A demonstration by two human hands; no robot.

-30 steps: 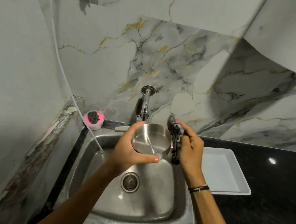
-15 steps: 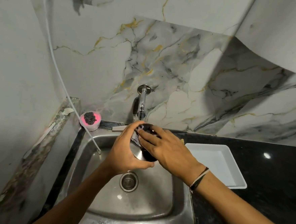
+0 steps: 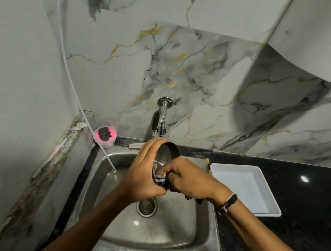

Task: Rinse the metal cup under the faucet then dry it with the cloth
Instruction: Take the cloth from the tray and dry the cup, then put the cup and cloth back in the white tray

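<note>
over the sink [image 3: 203,222], below the faucet [image 3: 162,123]: left hand [image 3: 144,175] grips the metal cup [image 3: 168,152] by its side, mouth tilted toward the right hand [image 3: 188,179], which is closed on a dark cloth [image 3: 161,181] pressed into the cup. white tray [image 3: 261,193] on the counter [image 3: 300,229] just right of sink; pink dish w/ scrubber [image 3: 105,136] at sink's back-left corner.

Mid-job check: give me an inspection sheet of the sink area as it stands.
Surface: steel sink, black counter.
Job's things: metal cup tilted over the sink; cloth pressed to it; faucet, no stream visible.
Clutter: white tray on the counter; pink dish with dark scrubber at the sink's back-left corner.
Grippers: left hand grips cup; right hand holds cloth.
Cables: white hose hangs into the sink.
Surroundings: marble wall.
</note>
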